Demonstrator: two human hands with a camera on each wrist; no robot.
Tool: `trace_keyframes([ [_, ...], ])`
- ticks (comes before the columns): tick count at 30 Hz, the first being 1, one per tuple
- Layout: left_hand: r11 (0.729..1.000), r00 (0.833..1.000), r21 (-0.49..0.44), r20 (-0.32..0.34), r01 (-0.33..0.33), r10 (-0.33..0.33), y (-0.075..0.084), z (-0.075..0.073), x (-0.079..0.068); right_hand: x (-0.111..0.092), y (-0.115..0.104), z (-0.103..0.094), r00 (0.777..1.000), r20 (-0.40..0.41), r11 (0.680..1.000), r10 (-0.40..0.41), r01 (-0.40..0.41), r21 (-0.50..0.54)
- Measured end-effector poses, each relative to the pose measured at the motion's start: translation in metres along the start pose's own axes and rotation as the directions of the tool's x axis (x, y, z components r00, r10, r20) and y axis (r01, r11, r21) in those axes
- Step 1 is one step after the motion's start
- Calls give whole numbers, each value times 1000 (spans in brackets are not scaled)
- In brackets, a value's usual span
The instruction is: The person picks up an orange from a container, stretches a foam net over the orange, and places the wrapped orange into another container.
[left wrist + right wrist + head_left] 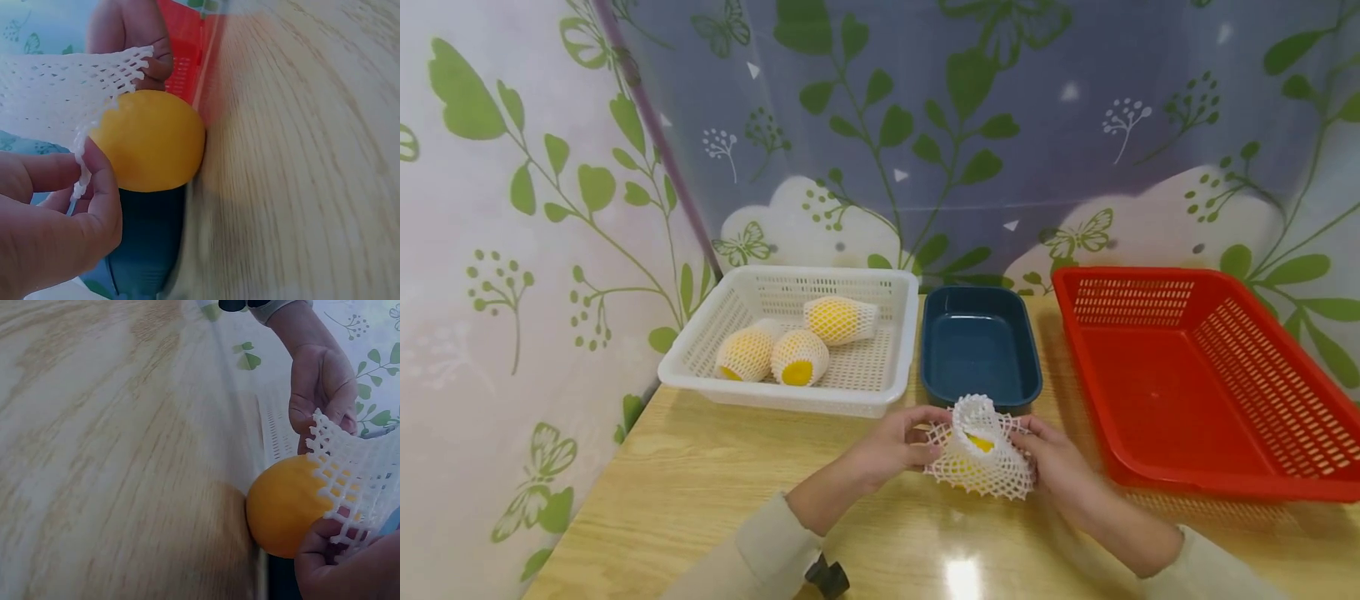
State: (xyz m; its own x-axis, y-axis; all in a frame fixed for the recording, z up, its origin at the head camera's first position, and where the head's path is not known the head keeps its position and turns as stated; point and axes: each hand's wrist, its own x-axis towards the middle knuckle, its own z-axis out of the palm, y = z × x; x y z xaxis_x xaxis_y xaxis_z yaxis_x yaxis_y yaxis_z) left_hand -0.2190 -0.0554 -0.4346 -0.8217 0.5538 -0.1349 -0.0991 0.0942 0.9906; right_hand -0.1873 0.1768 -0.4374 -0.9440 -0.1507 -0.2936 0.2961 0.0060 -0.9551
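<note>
A round yellow-orange fruit (153, 144) rests on the table, partly inside a white foam net sleeve (1000, 475). In the head view the sleeve mostly covers the fruit, leaving a yellow patch in its opening; both wrist views show the lower part bare. My left hand (887, 446) pinches the sleeve's edge between thumb and fingers on the left side. On the opposite side, my right hand (1060, 462) grips the net edge, its fingertips partly behind the mesh in the right wrist view.
A white basket (797, 400) at back left holds three fruits (800, 358) in foam nets. Behind the hands stands a dark blue tray (981, 358), and a red basket (1157, 400) is at right. A patterned curtain (880, 125) hangs behind the wooden table (700, 492).
</note>
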Motion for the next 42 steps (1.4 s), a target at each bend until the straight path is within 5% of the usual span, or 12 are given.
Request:
trace_keyframes([
  [7, 992, 999, 123, -34, 12, -8, -9, -4, 0, 4, 8, 3, 999, -28, 999, 17, -18, -27],
  [16, 987, 996, 138, -35, 83, -78, -13, -2, 3, 7, 12, 3, 997, -59, 994, 47, -53, -93],
  [23, 992, 992, 18, -20, 122, -122, -15, 5, 7, 7, 14, 2, 1000, -1, 997, 30, -30, -64],
  [30, 992, 991, -64, -61, 112, -116, -12, 7, 10, 6, 8, 6, 999, -33, 999, 16, -15, 32],
  [37, 930, 985, -353, -98, 102, -145, -8, 13, 9, 5, 1, 7, 1000, -6, 995, 2, -1, 98],
  [42, 921, 988, -379, -81, 89, -129, -4, 15, 10, 5, -3, 10, 999, 27, 985, -31, 26, 173],
])
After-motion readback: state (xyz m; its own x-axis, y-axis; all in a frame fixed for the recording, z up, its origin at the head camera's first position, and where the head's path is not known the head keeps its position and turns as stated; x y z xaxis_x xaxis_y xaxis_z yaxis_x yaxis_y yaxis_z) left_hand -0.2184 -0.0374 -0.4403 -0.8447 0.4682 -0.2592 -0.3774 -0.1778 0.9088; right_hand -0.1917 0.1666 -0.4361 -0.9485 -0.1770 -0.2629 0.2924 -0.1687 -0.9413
